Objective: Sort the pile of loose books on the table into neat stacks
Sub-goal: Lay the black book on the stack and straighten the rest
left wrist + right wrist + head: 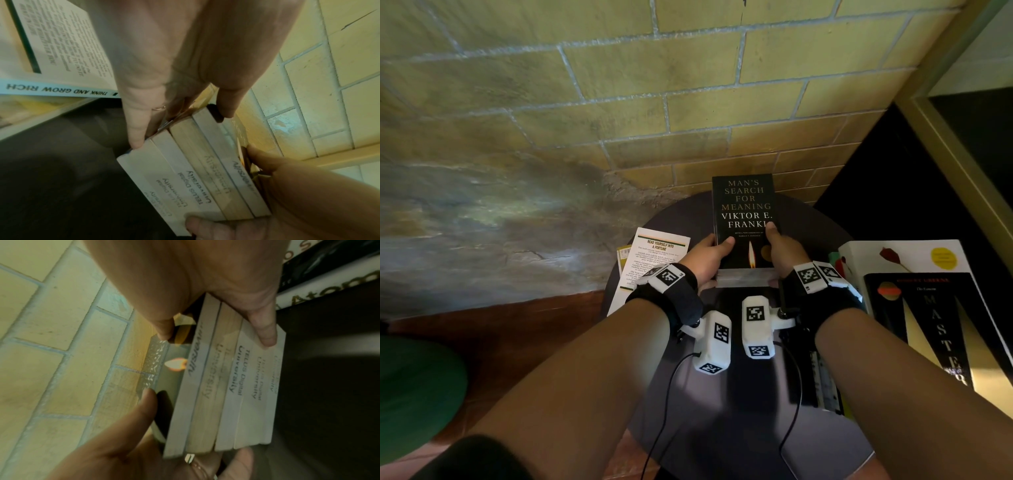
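The left hand [707, 255] and right hand [784, 253] each clasp a side of a small stack of paperbacks [197, 175], thumbs on the glossy black top cover, fingers curled underneath. The stack seems to sit low over the round dark tabletop [739, 411], by a rough yellow brick wall [688, 85].

The right hand [205, 280] is clamping one end of a stack of books [232, 386], thumb lying on the black top cover [164, 399] beside the candle flame, fingers curling under the bottom book. The left hand [127, 443] is gripping the opposite end, thumb resting on that same cover
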Tool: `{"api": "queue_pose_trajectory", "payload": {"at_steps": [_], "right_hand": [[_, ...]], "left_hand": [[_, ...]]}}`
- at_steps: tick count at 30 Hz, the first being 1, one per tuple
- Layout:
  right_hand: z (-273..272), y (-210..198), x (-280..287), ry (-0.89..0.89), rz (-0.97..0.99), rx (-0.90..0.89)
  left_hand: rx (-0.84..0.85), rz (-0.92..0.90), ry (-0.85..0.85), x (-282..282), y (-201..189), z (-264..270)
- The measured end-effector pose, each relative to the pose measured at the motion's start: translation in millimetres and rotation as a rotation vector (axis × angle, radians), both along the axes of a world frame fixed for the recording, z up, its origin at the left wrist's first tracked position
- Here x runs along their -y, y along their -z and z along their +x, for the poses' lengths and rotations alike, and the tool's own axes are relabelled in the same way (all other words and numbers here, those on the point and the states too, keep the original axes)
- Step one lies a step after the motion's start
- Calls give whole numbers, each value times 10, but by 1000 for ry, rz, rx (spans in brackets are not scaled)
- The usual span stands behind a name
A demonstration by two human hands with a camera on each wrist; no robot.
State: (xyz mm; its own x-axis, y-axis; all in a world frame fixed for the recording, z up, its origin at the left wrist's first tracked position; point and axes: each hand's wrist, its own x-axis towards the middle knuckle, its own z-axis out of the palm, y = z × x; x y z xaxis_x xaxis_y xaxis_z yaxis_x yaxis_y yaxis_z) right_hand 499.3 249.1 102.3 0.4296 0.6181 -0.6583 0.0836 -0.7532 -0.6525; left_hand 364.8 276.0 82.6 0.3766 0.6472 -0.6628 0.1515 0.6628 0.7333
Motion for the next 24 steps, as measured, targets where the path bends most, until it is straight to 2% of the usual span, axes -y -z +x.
{"api": "queue_pose_trajectory", "payload": {"at_steps": [5, 8, 10, 12, 14, 17, 20, 24], "right_hand": [[18, -23, 14, -14, 25, 31], [8, -97, 48, 64, 87, 88], [-35, -152, 82, 92, 172, 166], [-105, -183, 122, 55, 279, 357], [-193, -208, 153, -29, 439, 534], [-383, -218, 220, -249, 600, 472], [-611, -102, 304, -489, 598, 399], [-845, 89, 359, -693, 552, 350]], "left_hand": [[-29, 57, 25, 36, -34, -12], [-48, 59, -79, 42, 1, -144], [-101, 161, -211, 45, 42, -315], [-228, 319, -347, 36, 66, -551], [-438, 436, -403, 40, 97, -839], [-657, 379, -342, 70, 265, -1264], [-689, 243, -95, 190, 386, -1468], [-737, 207, -81, 355, 478, -1521]]}}
